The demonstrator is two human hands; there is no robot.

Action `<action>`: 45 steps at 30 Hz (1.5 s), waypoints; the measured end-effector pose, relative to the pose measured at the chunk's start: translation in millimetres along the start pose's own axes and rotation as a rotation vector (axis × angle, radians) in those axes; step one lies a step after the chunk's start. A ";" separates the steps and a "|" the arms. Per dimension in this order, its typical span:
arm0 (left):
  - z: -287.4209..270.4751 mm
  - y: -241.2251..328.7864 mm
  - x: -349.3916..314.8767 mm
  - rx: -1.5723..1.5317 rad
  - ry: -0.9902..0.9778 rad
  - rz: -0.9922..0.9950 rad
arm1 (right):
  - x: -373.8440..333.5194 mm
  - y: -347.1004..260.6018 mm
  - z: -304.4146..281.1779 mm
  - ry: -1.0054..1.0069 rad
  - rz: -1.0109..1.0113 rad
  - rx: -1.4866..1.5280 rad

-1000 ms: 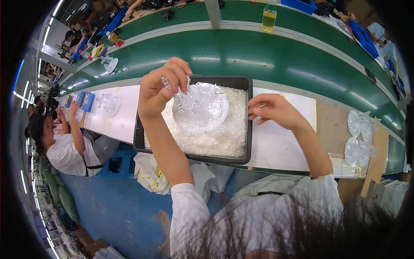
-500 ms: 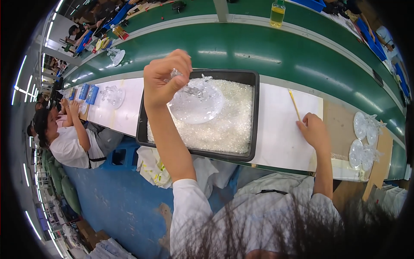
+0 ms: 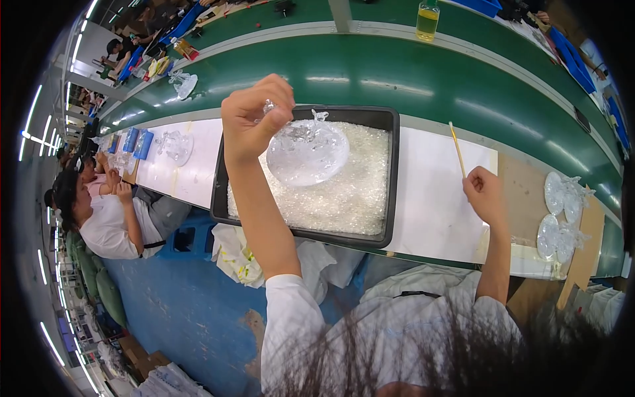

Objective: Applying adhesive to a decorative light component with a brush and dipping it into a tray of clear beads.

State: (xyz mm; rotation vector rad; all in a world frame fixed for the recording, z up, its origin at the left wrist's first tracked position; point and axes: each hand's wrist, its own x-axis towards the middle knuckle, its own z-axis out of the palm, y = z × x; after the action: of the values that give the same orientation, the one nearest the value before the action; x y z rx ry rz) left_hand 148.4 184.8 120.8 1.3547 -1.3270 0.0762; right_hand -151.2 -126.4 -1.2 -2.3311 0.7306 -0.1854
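Observation:
My left hand (image 3: 258,119) is raised over the left part of a black tray (image 3: 394,178). Its closed fingers grip the upper part of a clear ornament with a round, disc-like base (image 3: 309,155). The base hangs tilted above small, clear, glittering beads (image 3: 350,205) that fill the tray; its gripped part is mostly hidden by my fingers. To the right of the tray, my right hand (image 3: 486,195) pinches the lower end of a thin yellow stick (image 3: 458,149), held upright with its tip pointing away from me. I cannot make out what its tip is.
Several clear ornaments (image 3: 559,241) stand at the right on brown board. Another ornament (image 3: 176,147) lies left of the tray near blue blocks (image 3: 141,144). A co-worker (image 3: 109,221) sits at the left. A bottle of yellow liquid (image 3: 427,21) stands on the far ledge.
My right hand has moved up and slightly away with the stick, its fingers drawn closer together. The ornament in my left hand has shifted slightly up and right, its base turned a little.

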 end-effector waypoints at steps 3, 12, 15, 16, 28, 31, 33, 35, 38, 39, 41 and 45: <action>-1.9 -5.0 -2.5 0.006 0.007 -0.011 | 1.8 -12.6 -8.1 -0.074 -0.023 0.452; 11.5 -3.9 -0.8 0.024 0.127 -0.219 | 27.5 -54.2 -2.5 -0.499 -0.511 1.293; 9.4 -9.5 -4.3 -0.014 0.148 -0.195 | 47.6 -82.0 11.7 -0.595 -0.719 1.520; 8.5 -11.9 -6.2 -0.015 0.142 -0.200 | 51.7 -91.0 12.6 -0.588 -0.803 1.523; 23.0 -18.1 6.4 -0.128 0.201 0.250 | 99.8 -175.7 6.0 -0.454 -0.797 1.663; 25.9 -15.7 5.0 -0.137 0.202 0.235 | 103.6 -183.0 11.0 -0.453 -0.790 1.601; 25.6 -13.5 2.5 -0.135 0.206 0.208 | 98.6 -188.3 18.1 -0.376 -0.786 1.431; 29.6 -16.5 4.0 -0.131 0.189 0.226 | 97.4 -185.6 19.4 -0.377 -0.745 1.453; 32.0 -16.8 3.6 -0.082 0.176 0.212 | 96.6 -187.6 22.8 -0.383 -0.690 1.405; 32.9 -17.1 3.3 -0.079 0.170 0.200 | 98.5 -186.1 23.4 -0.384 -0.682 1.417; 33.0 -12.9 4.0 -0.046 0.163 0.191 | 102.3 -185.1 23.4 -0.434 -0.721 1.438; 31.8 -6.9 1.9 -0.001 0.156 0.164 | 109.5 -183.9 26.2 -0.457 -0.711 1.440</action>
State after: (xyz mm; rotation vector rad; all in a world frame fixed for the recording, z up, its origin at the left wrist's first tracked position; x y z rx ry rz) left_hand 134.0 158.7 107.6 1.2123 -1.3033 0.2869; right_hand 31.8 -59.1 91.0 -1.0317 -0.4419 -0.3229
